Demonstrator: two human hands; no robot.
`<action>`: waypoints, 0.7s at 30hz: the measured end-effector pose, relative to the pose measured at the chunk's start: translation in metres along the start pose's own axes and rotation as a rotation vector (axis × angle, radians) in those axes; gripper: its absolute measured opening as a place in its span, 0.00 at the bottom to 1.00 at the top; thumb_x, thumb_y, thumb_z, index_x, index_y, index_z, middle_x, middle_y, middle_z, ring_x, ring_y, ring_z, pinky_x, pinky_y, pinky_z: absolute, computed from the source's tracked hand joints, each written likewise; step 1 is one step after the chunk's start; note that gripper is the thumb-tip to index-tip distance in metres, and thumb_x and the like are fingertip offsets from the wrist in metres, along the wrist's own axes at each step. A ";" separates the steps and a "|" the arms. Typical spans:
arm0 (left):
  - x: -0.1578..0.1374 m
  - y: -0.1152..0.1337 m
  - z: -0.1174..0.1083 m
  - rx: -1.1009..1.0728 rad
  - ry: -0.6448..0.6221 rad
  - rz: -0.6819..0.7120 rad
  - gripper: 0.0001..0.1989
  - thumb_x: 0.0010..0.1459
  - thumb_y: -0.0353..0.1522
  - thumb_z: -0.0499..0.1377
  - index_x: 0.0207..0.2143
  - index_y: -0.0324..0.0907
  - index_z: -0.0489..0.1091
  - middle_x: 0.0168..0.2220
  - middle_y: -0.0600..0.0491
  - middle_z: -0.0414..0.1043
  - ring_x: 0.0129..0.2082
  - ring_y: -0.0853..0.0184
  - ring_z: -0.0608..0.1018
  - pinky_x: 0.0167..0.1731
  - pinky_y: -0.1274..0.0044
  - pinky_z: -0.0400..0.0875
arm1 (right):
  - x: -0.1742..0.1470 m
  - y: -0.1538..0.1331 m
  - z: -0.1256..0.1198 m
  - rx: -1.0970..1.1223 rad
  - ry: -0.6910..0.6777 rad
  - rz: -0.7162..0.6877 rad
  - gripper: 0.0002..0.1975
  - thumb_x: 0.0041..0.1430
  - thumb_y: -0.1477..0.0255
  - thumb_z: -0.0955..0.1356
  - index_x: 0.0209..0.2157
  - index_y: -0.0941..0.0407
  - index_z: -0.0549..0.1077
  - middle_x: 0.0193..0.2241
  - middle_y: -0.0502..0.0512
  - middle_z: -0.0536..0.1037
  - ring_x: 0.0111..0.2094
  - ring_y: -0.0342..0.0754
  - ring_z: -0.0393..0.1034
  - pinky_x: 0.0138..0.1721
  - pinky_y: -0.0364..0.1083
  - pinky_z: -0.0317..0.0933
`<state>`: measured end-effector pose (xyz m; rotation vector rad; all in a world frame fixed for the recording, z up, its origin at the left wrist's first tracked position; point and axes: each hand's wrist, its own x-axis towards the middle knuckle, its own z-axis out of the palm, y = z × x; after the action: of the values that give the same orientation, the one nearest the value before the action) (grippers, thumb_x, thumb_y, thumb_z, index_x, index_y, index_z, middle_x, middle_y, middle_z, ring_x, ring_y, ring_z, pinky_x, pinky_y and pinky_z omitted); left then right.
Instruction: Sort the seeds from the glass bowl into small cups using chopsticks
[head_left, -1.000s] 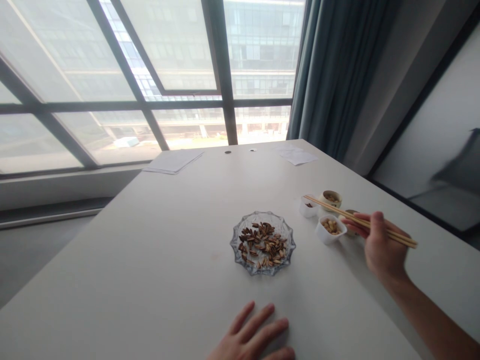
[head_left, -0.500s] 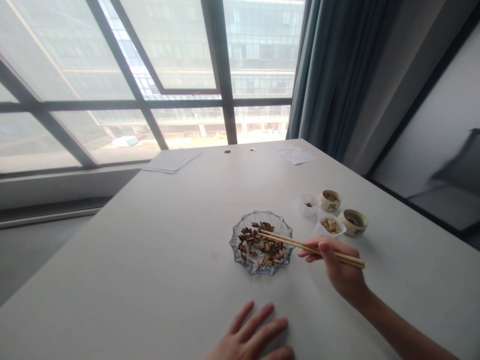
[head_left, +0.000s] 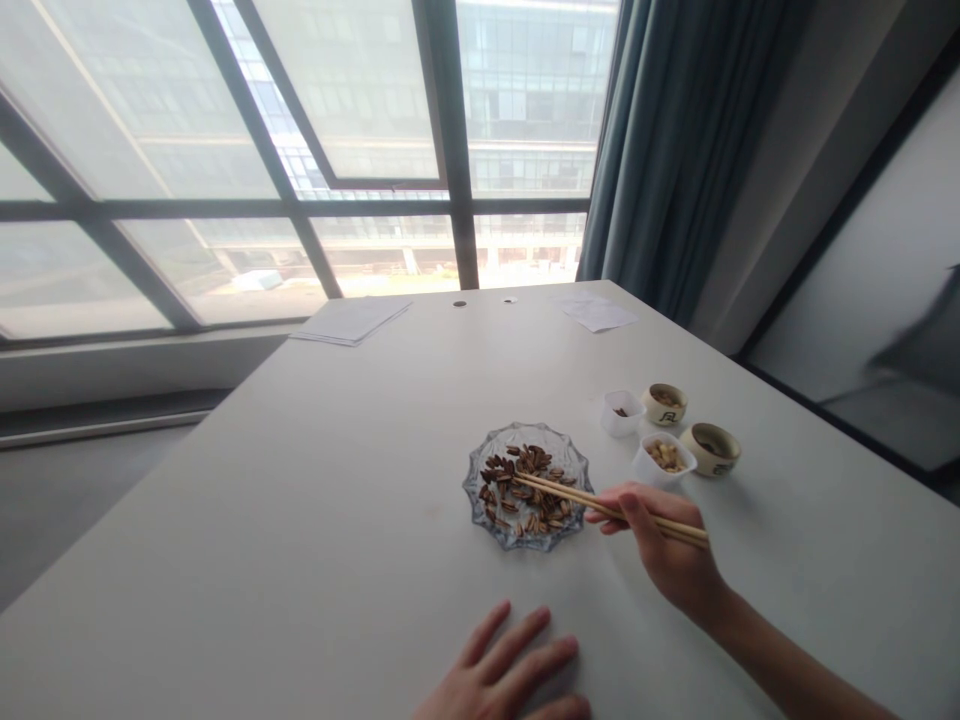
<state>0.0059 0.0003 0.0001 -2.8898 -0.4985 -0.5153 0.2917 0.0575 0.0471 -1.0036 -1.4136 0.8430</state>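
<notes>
A pair of wooden chopsticks [head_left: 600, 502] is held in my right hand [head_left: 671, 545], fingers closed round it. The chopstick tips reach left into a clear, scalloped glass plate [head_left: 480, 515] and touch or hover over striped sunflower seeds [head_left: 551, 510] and darker brown pieces [head_left: 499, 470] lying in it. Whether anything is pinched between the tips, I cannot tell. My left hand [head_left: 510, 665] rests flat on the white table [head_left: 315, 560] in front of the plate, fingers spread and holding nothing.
Right of the plate stand a white tub [head_left: 621, 420] with a few dark bits, another white tub [head_left: 656, 475] with pale brown pieces, and two cream cups [head_left: 667, 412] with dark markings. Papers [head_left: 352, 320] lie at the far left, another sheet [head_left: 598, 312] at the far right.
My right hand and the chopsticks have shifted slightly left and down, the tips moving toward the darker pieces. My left hand stays in place. The view has turned slightly.
</notes>
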 end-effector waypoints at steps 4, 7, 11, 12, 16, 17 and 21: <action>0.000 0.001 0.003 -0.005 0.027 -0.016 0.18 0.73 0.40 0.65 0.62 0.60 0.74 0.69 0.61 0.69 0.69 0.59 0.70 0.72 0.59 0.56 | 0.000 0.000 0.001 0.005 0.050 0.009 0.17 0.73 0.60 0.68 0.38 0.54 0.86 0.32 0.58 0.87 0.32 0.54 0.86 0.33 0.47 0.81; 0.001 0.000 -0.001 -0.005 -0.003 -0.010 0.19 0.72 0.40 0.65 0.63 0.60 0.73 0.69 0.61 0.68 0.69 0.59 0.70 0.72 0.60 0.58 | 0.000 -0.001 0.002 0.005 0.065 0.015 0.18 0.73 0.59 0.68 0.37 0.54 0.86 0.31 0.58 0.87 0.31 0.55 0.86 0.33 0.48 0.81; 0.002 -0.002 -0.007 0.002 -0.018 -0.003 0.20 0.71 0.40 0.67 0.63 0.59 0.73 0.69 0.60 0.68 0.68 0.59 0.71 0.72 0.61 0.58 | 0.000 -0.004 -0.001 -0.012 0.082 0.005 0.19 0.73 0.58 0.68 0.37 0.54 0.86 0.31 0.59 0.87 0.30 0.56 0.86 0.32 0.49 0.82; 0.002 -0.002 -0.007 0.004 -0.021 -0.001 0.21 0.70 0.40 0.67 0.63 0.59 0.73 0.69 0.60 0.68 0.68 0.59 0.72 0.72 0.61 0.58 | 0.000 -0.004 -0.002 -0.019 0.092 0.004 0.19 0.73 0.58 0.68 0.37 0.54 0.86 0.31 0.59 0.88 0.30 0.56 0.86 0.32 0.49 0.82; 0.000 -0.002 -0.004 0.000 -0.016 0.000 0.23 0.69 0.40 0.69 0.64 0.59 0.73 0.69 0.60 0.68 0.68 0.59 0.71 0.72 0.59 0.56 | 0.002 -0.007 -0.010 -0.040 0.179 -0.008 0.19 0.71 0.56 0.70 0.38 0.55 0.86 0.31 0.59 0.88 0.30 0.56 0.86 0.32 0.49 0.82; -0.001 -0.001 -0.003 -0.001 -0.017 -0.002 0.23 0.69 0.40 0.69 0.64 0.59 0.73 0.69 0.60 0.68 0.69 0.59 0.71 0.72 0.59 0.55 | 0.003 -0.009 -0.012 -0.043 0.211 -0.016 0.19 0.71 0.56 0.70 0.37 0.55 0.86 0.30 0.59 0.87 0.29 0.56 0.86 0.31 0.49 0.82; 0.000 -0.001 -0.002 0.001 -0.005 -0.001 0.22 0.70 0.39 0.68 0.64 0.58 0.72 0.69 0.60 0.68 0.70 0.60 0.70 0.73 0.61 0.53 | 0.011 -0.016 -0.026 -0.058 0.375 -0.039 0.22 0.70 0.54 0.71 0.35 0.57 0.86 0.27 0.60 0.87 0.27 0.55 0.85 0.30 0.48 0.82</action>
<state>0.0046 0.0010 0.0024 -2.8907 -0.5011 -0.5083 0.3159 0.0607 0.0683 -1.1091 -1.1369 0.5523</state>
